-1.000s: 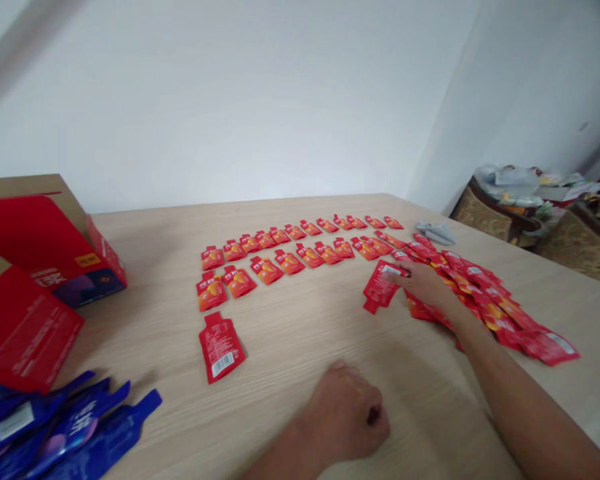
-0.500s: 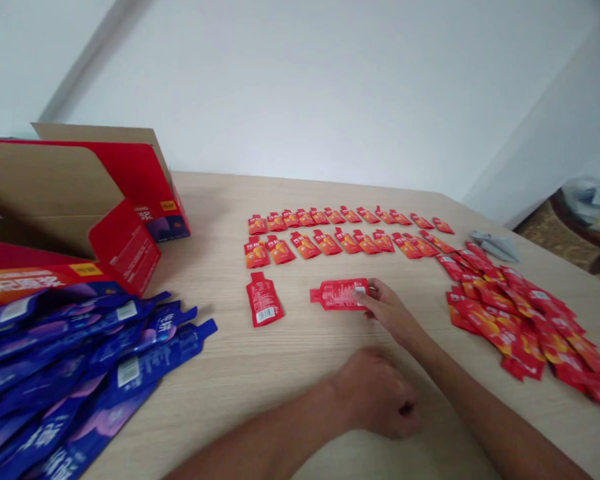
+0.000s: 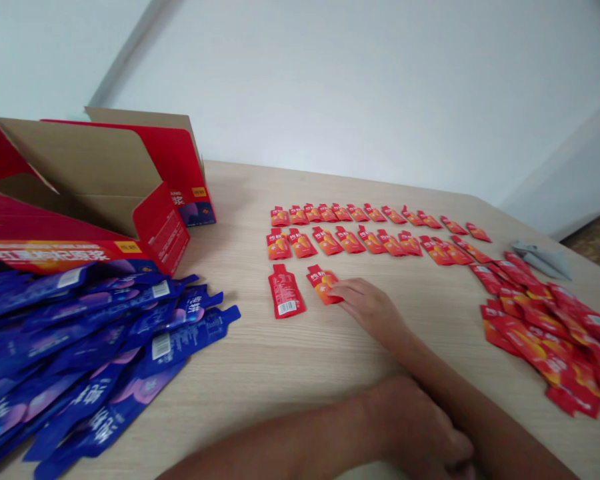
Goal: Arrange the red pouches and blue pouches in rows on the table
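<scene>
My right hand [image 3: 367, 308] reaches across the wooden table [image 3: 290, 360] and its fingertips rest on a red pouch [image 3: 323, 285] lying face up, next to another red pouch [image 3: 286, 291] that lies label side up. Behind them stretch two rows of red pouches [image 3: 370, 230]. A loose heap of red pouches [image 3: 545, 320] lies at the right. My left hand [image 3: 420, 433] rests on the table near the front edge, fingers curled in a loose fist with nothing visible in it.
An open red cardboard box [image 3: 90, 193] stands at the back left. A pile of blue pouches [image 3: 85, 353] spreads over the front left. A grey folded item [image 3: 543, 259] lies at the far right near the table edge.
My right hand carried a red pouch leftward from the heap, turned it face up and set it down beside the single pouch. The view swung left, showing more of the box and blue pouches.
</scene>
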{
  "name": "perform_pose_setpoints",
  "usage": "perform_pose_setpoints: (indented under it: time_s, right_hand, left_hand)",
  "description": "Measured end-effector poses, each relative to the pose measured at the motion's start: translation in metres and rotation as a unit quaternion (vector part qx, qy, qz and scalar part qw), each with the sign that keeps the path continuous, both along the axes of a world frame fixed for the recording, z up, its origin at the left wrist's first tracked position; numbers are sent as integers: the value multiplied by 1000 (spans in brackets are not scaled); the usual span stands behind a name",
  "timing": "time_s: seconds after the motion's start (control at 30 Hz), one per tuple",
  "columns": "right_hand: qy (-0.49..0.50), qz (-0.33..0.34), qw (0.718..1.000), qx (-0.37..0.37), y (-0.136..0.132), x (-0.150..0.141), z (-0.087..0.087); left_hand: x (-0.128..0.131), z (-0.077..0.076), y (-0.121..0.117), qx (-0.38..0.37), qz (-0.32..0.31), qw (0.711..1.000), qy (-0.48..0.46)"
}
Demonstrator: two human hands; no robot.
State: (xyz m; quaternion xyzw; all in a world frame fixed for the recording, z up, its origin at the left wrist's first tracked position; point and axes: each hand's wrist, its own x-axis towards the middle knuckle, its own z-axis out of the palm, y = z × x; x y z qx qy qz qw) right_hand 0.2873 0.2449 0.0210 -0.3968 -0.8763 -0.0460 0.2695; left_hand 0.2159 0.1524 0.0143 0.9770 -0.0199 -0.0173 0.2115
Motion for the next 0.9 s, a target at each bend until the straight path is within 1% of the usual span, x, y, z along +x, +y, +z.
perform_pose_setpoints:
  time_s: [0.07,0.17,0.27,0.37,0.5,0.57,0.6,0.63,0.67,0.7,0.73,0.77,0.8,0.83,0.87,0.9]
  right_hand:
    - [-4,13,1000,-1,4,-2,-7]
    - [7,26,999,-21,7,0,-18]
    - [19,28,998,-61,9,2,-24]
    - [25,25,995,-94,10,2,-28]
    - [15,21,995,-93,9,-6,-27]
    - [6,31,997,-74,7,-4,-20]
    - [8,32,998,-62,6,2,-14]
    - [14,23,998,-51,5,13,-7]
    - [24,0,999,-41,3,29,1]
    - [32,-40,998,-35,0,51,9]
    - [38,-97,994,-35,-4,77,17]
    - [36,-167,985,-37,-10,108,23]
    - [21,-243,969,-48,-17,140,28]
    - [0,-321,945,-61,-25,171,32]
    - [-26,-389,917,-84,-34,201,33]
    - [-45,-456,883,-103,-42,227,33]
  left_hand:
    - [1,5,3,-17,-19,999,44]
    - [2,6,6,-29,-26,997,62]
    - [4,0,6,-28,-4,998,51]
    - [2,-10,2,-20,26,999,17]
    - [-3,-16,-3,-2,76,996,-51]
    - [-6,-15,-4,9,89,994,-69]
    - [-7,-15,-4,12,90,993,-72]
    - [-9,-14,-4,12,90,993,-73]
    - [-10,-13,-4,8,89,994,-69]
    - [-11,-12,-3,6,90,994,-65]
    - [-11,-12,-3,5,95,993,-62]
    - [-11,-13,-3,5,102,993,-61]
    - [-12,-13,-3,6,106,992,-63]
    - [-12,-14,-3,5,108,992,-67]
    - [-12,-15,-3,2,111,991,-72]
    - [-12,-15,-3,-5,113,991,-76]
